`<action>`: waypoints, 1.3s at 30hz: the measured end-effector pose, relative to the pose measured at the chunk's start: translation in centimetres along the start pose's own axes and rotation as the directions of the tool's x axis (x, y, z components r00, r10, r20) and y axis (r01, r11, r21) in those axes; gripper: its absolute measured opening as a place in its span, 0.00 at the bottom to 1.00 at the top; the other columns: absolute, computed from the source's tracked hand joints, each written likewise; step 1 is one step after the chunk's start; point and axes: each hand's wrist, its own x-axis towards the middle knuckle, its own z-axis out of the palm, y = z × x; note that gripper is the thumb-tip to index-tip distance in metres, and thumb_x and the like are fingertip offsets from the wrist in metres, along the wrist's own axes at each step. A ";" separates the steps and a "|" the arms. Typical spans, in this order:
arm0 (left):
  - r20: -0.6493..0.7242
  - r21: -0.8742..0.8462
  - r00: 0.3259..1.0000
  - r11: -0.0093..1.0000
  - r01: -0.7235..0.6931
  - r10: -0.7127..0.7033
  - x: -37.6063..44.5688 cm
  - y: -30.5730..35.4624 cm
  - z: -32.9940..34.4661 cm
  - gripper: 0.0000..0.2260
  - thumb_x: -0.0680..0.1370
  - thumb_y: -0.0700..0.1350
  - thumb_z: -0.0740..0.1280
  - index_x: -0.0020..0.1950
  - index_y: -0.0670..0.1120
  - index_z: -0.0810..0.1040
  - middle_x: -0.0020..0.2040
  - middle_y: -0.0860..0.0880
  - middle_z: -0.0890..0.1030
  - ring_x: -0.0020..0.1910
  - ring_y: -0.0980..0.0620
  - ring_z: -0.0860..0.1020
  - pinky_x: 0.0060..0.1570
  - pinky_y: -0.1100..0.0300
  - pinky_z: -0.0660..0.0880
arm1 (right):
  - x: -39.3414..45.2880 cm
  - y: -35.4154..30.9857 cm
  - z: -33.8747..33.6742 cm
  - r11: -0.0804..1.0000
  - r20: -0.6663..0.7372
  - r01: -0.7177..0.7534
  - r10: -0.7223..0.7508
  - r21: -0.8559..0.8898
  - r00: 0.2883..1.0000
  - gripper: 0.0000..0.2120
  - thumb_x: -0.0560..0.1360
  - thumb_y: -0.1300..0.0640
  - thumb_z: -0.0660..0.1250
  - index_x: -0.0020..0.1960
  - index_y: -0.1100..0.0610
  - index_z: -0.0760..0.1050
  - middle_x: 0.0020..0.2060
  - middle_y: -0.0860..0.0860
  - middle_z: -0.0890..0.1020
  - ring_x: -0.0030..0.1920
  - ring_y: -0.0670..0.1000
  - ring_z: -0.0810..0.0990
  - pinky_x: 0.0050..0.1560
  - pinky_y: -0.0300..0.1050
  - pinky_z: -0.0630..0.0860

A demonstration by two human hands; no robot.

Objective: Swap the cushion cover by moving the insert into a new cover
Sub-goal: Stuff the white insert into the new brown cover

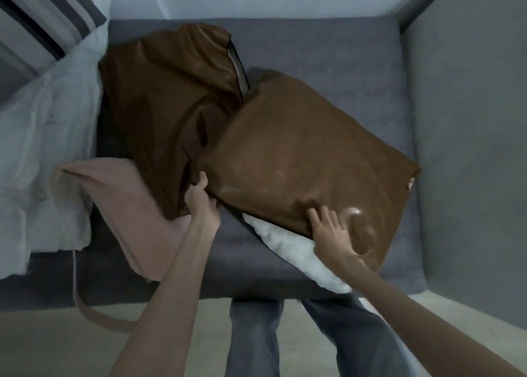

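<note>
A brown leather-look cushion cover (308,154) lies on the grey sofa seat (328,48), stuffed with a white insert (296,255) that sticks out of its open near edge. My left hand (201,202) grips the cover's near left corner. My right hand (332,234) presses flat on the cover's near edge, fingers spread, just above the exposed insert. A second brown cover (168,103) lies crumpled and flat behind to the left, its zip edge showing. A pink cover (134,205) lies at the seat's front left, partly under the second brown one.
White pillows or bedding (48,148) are piled at the left end of the sofa, below a striped cushion (54,14). The sofa's grey armrest (470,120) rises on the right. My legs in jeans (256,336) stand against the seat's front edge.
</note>
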 end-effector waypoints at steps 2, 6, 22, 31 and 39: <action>-0.037 0.061 0.999 0.998 -0.003 0.005 -2.1 0.7 0.5 0.14 0.77 0.41 0.69 0.62 0.41 0.76 0.57 0.47 0.80 0.52 0.50 0.80 0.46 0.57 0.79 | -1.1 3.0 -2.0 0.994 -0.019 -0.096 0.097 0.055 0.995 0.23 0.71 0.68 0.60 0.64 0.57 0.66 0.60 0.55 0.71 0.62 0.59 0.69 0.55 0.53 0.72; 0.042 -0.023 0.998 0.998 0.050 -0.049 -8.8 3.7 4.7 0.10 0.77 0.38 0.68 0.58 0.38 0.77 0.47 0.45 0.82 0.45 0.51 0.81 0.38 0.61 0.80 | -4.3 9.1 -11.6 0.958 -0.447 -0.154 0.250 0.241 0.859 0.17 0.55 0.69 0.64 0.42 0.57 0.71 0.41 0.54 0.75 0.45 0.61 0.74 0.33 0.48 0.70; 0.016 0.108 0.977 0.972 0.210 -0.213 -13.8 8.7 13.1 0.08 0.81 0.38 0.58 0.52 0.38 0.75 0.51 0.45 0.78 0.41 0.51 0.81 0.37 0.57 0.81 | -8.6 22.9 -14.3 0.528 -0.081 -0.599 0.787 0.602 0.612 0.12 0.67 0.66 0.61 0.47 0.72 0.76 0.47 0.70 0.78 0.48 0.70 0.78 0.45 0.55 0.76; 0.041 0.285 0.961 0.925 0.250 -0.272 -13.3 5.9 15.1 0.16 0.82 0.48 0.58 0.66 0.42 0.72 0.64 0.43 0.76 0.63 0.44 0.76 0.56 0.53 0.75 | -8.3 25.4 -11.5 0.210 0.283 -0.634 0.761 0.744 0.584 0.14 0.67 0.60 0.59 0.42 0.69 0.78 0.39 0.64 0.82 0.36 0.61 0.83 0.35 0.50 0.82; 0.114 0.505 0.967 0.825 -0.253 0.227 -17.3 10.2 16.5 0.11 0.81 0.42 0.60 0.56 0.35 0.74 0.32 0.42 0.80 0.27 0.51 0.81 0.25 0.64 0.77 | -7.7 30.2 -22.7 0.691 -0.226 -0.520 0.685 0.502 0.692 0.12 0.70 0.64 0.63 0.50 0.69 0.77 0.47 0.69 0.79 0.48 0.69 0.79 0.45 0.55 0.75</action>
